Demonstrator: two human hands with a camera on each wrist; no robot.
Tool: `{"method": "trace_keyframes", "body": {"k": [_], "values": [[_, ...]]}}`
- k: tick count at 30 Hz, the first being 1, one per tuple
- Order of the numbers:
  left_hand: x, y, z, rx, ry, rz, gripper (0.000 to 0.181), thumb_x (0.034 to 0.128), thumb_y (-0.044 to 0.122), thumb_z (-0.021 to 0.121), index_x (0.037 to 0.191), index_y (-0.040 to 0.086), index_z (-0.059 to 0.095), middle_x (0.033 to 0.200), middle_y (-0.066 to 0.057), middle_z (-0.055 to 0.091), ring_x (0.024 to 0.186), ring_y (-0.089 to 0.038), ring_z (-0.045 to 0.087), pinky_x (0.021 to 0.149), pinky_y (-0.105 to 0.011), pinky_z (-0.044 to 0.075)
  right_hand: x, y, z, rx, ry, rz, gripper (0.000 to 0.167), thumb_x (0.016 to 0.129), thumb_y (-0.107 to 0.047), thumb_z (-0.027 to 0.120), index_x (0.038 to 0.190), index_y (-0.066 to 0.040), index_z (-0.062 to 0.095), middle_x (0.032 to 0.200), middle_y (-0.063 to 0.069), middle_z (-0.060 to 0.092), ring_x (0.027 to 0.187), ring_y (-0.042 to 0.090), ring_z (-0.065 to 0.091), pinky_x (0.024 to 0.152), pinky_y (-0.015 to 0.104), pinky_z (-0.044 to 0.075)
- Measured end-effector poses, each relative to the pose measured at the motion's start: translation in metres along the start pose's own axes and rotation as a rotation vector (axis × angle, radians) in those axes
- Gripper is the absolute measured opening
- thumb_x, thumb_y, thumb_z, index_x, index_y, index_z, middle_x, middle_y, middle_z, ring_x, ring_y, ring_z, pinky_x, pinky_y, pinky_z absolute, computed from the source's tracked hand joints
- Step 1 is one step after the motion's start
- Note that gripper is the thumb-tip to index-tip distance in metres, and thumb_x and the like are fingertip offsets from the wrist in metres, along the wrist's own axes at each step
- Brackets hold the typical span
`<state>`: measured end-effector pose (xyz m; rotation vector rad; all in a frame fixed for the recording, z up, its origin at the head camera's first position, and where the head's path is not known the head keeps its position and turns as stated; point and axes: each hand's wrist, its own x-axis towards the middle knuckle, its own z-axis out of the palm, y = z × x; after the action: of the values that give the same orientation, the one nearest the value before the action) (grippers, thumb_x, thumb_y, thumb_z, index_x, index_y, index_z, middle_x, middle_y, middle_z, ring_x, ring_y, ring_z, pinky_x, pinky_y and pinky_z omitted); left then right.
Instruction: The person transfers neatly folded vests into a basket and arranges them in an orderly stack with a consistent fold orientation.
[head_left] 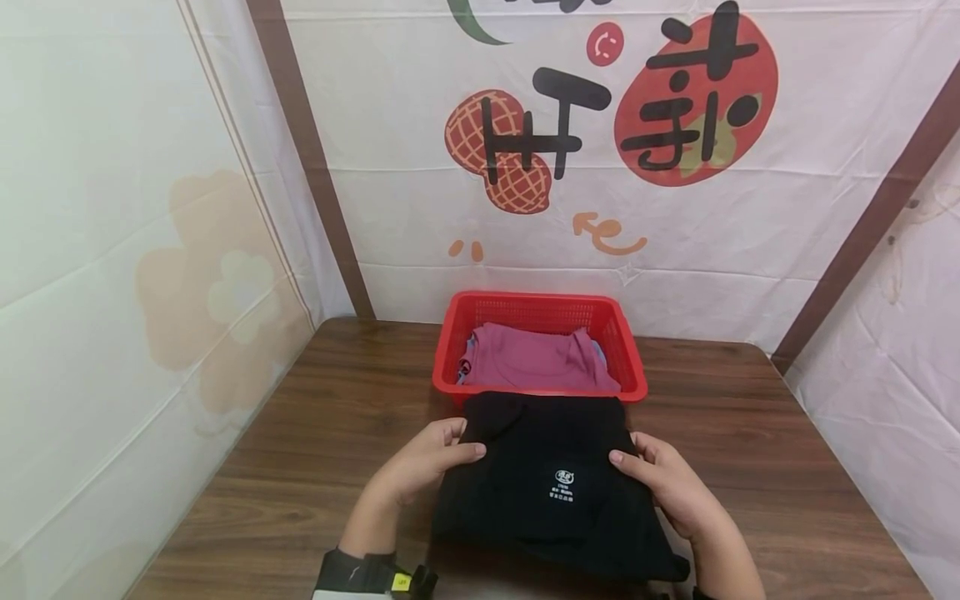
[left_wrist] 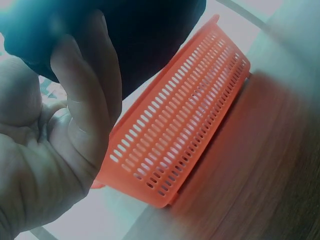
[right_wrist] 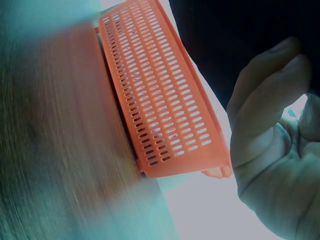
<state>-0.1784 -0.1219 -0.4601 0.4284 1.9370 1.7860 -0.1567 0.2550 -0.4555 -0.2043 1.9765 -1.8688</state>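
A folded black T-shirt [head_left: 547, 500] with a small white printed label is held up in front of the basket, its far edge at the basket's near rim. My left hand [head_left: 423, 458] pinches its left side, thumb on top and fingers beneath. On the right side my right hand [head_left: 671, 479] pinches it the same way. Both wrist views show curled fingers against the dark cloth [left_wrist: 145, 35]. The red plastic basket [head_left: 540, 298] stands just beyond, with a folded pink garment [head_left: 536, 358] on top inside it. Bits of blue and patterned cloth show under the pink one.
The brown wood-grain table [head_left: 300, 475] extends to both sides of the basket. Behind it hangs a white printed fabric wall [head_left: 405, 217], and another fabric wall [head_left: 97, 292] closes the left side. Slotted basket sides [right_wrist: 155, 95] appear in both wrist views.
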Motion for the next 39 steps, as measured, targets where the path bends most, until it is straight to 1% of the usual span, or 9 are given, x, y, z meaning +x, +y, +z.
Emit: {"method": "trace_keyframes", "body": {"k": [6, 10, 13, 16, 20, 24, 27, 32, 39], "values": [[0.002, -0.001, 0.0, -0.012, -0.012, 0.032, 0.028, 0.1013, 0.025, 0.063, 0.116, 0.001, 0.061, 0.097, -0.008, 0.075, 0.083, -0.019, 0.071, 0.078, -0.036, 0.061, 0.0, 0.001, -0.001, 0.02, -0.013, -0.013, 0.027, 0.106, -0.025, 0.056, 0.118, -0.001, 0.054, 0.102, 0.005, 0.077, 0.087, 0.02, 0.076, 0.078, 0.039, 0.062], [0.0, -0.004, 0.004, -0.01, 0.004, 0.035, 0.026, 0.1009, 0.024, 0.063, 0.11, 0.0, 0.06, 0.09, -0.006, 0.073, 0.08, -0.018, 0.07, 0.075, -0.032, 0.06, -0.003, 0.003, -0.001, 0.037, -0.032, -0.011, 0.028, 0.107, -0.025, 0.054, 0.121, -0.002, 0.053, 0.105, 0.006, 0.077, 0.09, 0.021, 0.077, 0.081, 0.039, 0.062], [-0.003, -0.001, 0.006, -0.016, 0.013, 0.044, 0.024, 0.1009, 0.024, 0.063, 0.107, 0.002, 0.059, 0.087, -0.005, 0.071, 0.079, -0.018, 0.068, 0.074, -0.032, 0.06, -0.006, 0.003, 0.0, 0.049, -0.031, -0.02, 0.026, 0.107, -0.024, 0.053, 0.121, -0.002, 0.053, 0.104, 0.006, 0.077, 0.089, 0.021, 0.077, 0.081, 0.039, 0.062], [-0.005, 0.003, 0.006, -0.023, 0.039, 0.061, 0.023, 0.1007, 0.024, 0.063, 0.106, 0.002, 0.058, 0.086, -0.006, 0.07, 0.079, -0.018, 0.067, 0.074, -0.032, 0.059, -0.006, 0.001, 0.0, 0.057, -0.023, -0.038, 0.024, 0.107, -0.024, 0.053, 0.12, -0.003, 0.053, 0.104, 0.005, 0.077, 0.088, 0.021, 0.076, 0.08, 0.039, 0.062], [-0.002, 0.006, 0.005, -0.005, 0.078, 0.077, 0.025, 0.1005, 0.026, 0.064, 0.107, 0.002, 0.058, 0.085, -0.006, 0.067, 0.079, -0.018, 0.065, 0.073, -0.031, 0.057, -0.003, -0.003, 0.0, 0.061, 0.006, -0.069, 0.022, 0.107, -0.024, 0.053, 0.119, -0.005, 0.055, 0.104, 0.005, 0.077, 0.088, 0.02, 0.076, 0.08, 0.038, 0.062], [0.002, 0.006, 0.005, -0.021, 0.09, 0.08, 0.027, 0.1015, 0.026, 0.063, 0.112, 0.001, 0.058, 0.093, -0.007, 0.07, 0.084, -0.019, 0.066, 0.078, -0.033, 0.059, -0.002, -0.005, 0.0, 0.074, 0.029, -0.084, 0.02, 0.107, -0.022, 0.053, 0.117, -0.005, 0.055, 0.102, 0.004, 0.077, 0.087, 0.018, 0.076, 0.078, 0.037, 0.062], [0.002, 0.007, 0.005, -0.065, 0.108, 0.066, 0.028, 0.1016, 0.025, 0.063, 0.114, 0.0, 0.057, 0.095, -0.008, 0.072, 0.084, -0.018, 0.068, 0.078, -0.034, 0.061, 0.0, -0.004, 0.001, 0.104, 0.02, -0.077, 0.019, 0.107, -0.022, 0.053, 0.117, -0.005, 0.054, 0.102, 0.004, 0.077, 0.088, 0.018, 0.076, 0.077, 0.036, 0.062], [0.001, 0.007, 0.007, -0.113, 0.149, 0.054, 0.025, 0.1013, 0.024, 0.064, 0.111, 0.002, 0.056, 0.091, -0.005, 0.072, 0.078, -0.015, 0.068, 0.073, -0.033, 0.061, 0.001, -0.003, 0.003, 0.144, 0.024, -0.062, 0.022, 0.108, -0.024, 0.053, 0.119, -0.006, 0.054, 0.104, 0.004, 0.078, 0.091, 0.019, 0.077, 0.079, 0.037, 0.062], [0.001, 0.011, 0.006, -0.116, 0.202, 0.05, 0.028, 0.1015, 0.026, 0.064, 0.113, 0.002, 0.056, 0.091, -0.006, 0.073, 0.077, -0.017, 0.069, 0.073, -0.033, 0.061, 0.006, -0.004, 0.008, 0.16, 0.075, -0.043, 0.028, 0.107, -0.028, 0.054, 0.124, -0.005, 0.053, 0.106, 0.005, 0.078, 0.092, 0.022, 0.077, 0.081, 0.039, 0.062]]}}
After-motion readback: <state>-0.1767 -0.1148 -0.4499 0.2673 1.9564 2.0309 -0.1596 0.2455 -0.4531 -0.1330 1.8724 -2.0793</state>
